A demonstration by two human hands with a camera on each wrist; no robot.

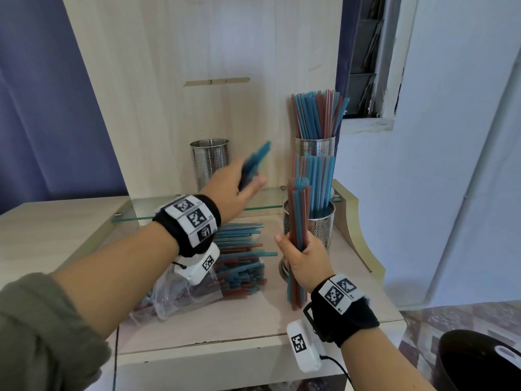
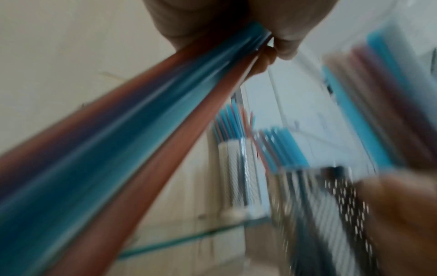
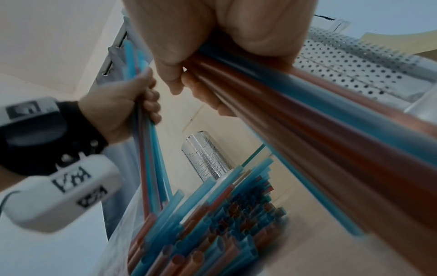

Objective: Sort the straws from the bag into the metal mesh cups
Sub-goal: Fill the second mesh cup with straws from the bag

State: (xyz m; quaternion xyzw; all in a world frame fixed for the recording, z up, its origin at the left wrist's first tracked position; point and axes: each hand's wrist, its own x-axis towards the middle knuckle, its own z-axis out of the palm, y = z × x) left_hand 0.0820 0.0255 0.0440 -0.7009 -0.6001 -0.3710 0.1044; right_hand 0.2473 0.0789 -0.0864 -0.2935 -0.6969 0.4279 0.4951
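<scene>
Blue and reddish straws fill both your fists. Your left hand [image 1: 229, 183] is wrapped round a small bundle [image 1: 255, 162], tilted and blurred, near the empty cup [image 1: 210, 162] on the glass shelf [image 1: 262, 206]. Stand that bundle upright over the rim before you loosen your fingers, so the ends drop inside together rather than catching the edge.

Your right hand [image 1: 306, 259] grips a second bundle [image 1: 297, 221] upright, its lower ends near the desk [image 1: 253, 320], just beside the near cup [image 1: 321, 224], which already holds straws. A 3rd cup [image 1: 315, 146] behind is full too. Keep this bundle steady meanwhile. Many straws remain in the bag [image 1: 197, 289] below your left wrist.
</scene>
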